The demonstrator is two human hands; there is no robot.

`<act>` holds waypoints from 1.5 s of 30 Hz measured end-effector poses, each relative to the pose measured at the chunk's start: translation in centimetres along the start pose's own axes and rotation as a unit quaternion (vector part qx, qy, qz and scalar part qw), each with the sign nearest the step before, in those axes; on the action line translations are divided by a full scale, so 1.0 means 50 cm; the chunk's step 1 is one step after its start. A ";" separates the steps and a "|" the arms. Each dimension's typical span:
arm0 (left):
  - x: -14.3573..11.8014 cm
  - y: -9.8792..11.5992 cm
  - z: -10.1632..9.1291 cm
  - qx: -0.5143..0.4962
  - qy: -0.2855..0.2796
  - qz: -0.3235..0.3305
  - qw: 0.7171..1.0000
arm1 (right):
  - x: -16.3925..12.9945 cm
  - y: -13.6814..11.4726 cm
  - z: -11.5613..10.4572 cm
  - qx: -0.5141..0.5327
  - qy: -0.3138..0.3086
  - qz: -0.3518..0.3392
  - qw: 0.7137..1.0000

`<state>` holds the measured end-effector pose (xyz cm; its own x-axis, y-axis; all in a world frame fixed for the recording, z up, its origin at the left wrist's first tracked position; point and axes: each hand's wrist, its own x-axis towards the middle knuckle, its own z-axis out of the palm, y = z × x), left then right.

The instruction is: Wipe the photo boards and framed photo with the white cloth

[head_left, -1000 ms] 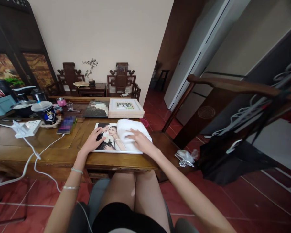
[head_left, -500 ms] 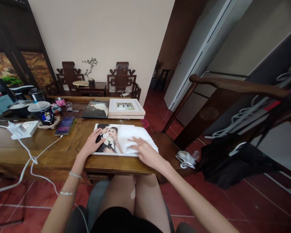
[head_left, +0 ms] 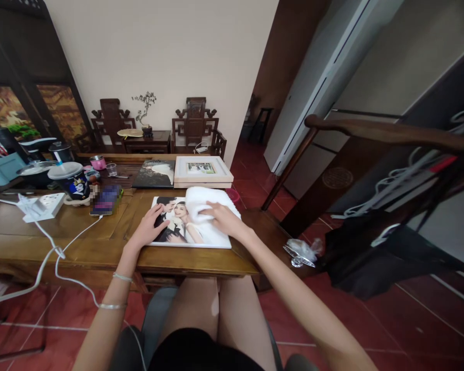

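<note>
A wedding photo album (head_left: 185, 234), its glossy picture showing a couple, lies flat near the front edge of the wooden table. Over its upper right part spreads a fluffy white towel (head_left: 201, 198), which hides that corner. My left hand (head_left: 149, 225) rests on the left side of the picture with its fingers spread. My right hand (head_left: 225, 218) grips the towel and presses it on the picture, partly bunched under the fingers.
Behind the album lie a dark photo book (head_left: 153, 173) and a framed picture (head_left: 203, 171). A phone (head_left: 106, 200) on a cable, a lidded cup (head_left: 71, 180) and a white power strip (head_left: 44, 206) stand left. A wooden chair (head_left: 344, 170) is at right.
My right hand has pushed the towel away from me, toward the album's far edge. More of the picture's lower right now shows. My left hand stays in place.
</note>
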<state>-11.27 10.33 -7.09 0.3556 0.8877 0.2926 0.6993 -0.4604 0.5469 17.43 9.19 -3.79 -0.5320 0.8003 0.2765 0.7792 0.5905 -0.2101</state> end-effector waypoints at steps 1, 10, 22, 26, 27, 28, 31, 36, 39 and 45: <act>0.000 0.001 0.000 -0.004 0.003 -0.001 1.000 | 0.023 0.013 0.001 0.000 0.004 0.008 1.000; -0.002 0.006 -0.002 -0.020 0.018 -0.004 1.000 | -0.029 -0.024 0.009 -0.004 0.020 0.007 1.000; 0.000 -0.006 0.008 -0.009 0.023 0.005 1.000 | -0.196 -0.149 -0.016 0.018 -0.018 -0.028 0.999; 0.004 -0.004 0.007 -0.002 0.021 0.003 1.000 | -0.085 -0.080 -0.009 0.004 -0.009 -0.009 1.000; 0.006 -0.004 0.007 0.001 0.022 0.001 1.000 | -0.055 -0.062 -0.008 0.001 -0.004 -0.003 1.000; 0.007 -0.004 0.007 0.004 0.022 -0.001 1.000 | -0.026 -0.046 -0.008 0.000 -0.005 0.006 1.000; 0.012 -0.006 0.007 0.011 0.021 -0.004 1.000 | 0.044 -0.009 -0.007 -0.001 -0.002 0.029 1.000; 0.014 -0.011 0.008 0.017 0.020 -0.009 1.000 | 0.044 -0.014 0.005 -0.008 0.015 0.040 0.999; 0.015 -0.011 0.011 0.015 0.022 -0.010 1.000 | -0.033 -0.059 0.012 -0.012 0.005 0.023 1.000; 0.014 -0.009 0.013 0.008 0.014 -0.018 1.000 | -0.197 -0.158 -0.010 0.028 -0.016 -0.022 0.999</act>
<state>-10.91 11.14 -7.65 0.3122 0.9031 0.2950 0.7207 -0.4274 0.5458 16.68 -3.42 -4.39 -0.5763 0.7761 0.2561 0.7358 0.6291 -0.2505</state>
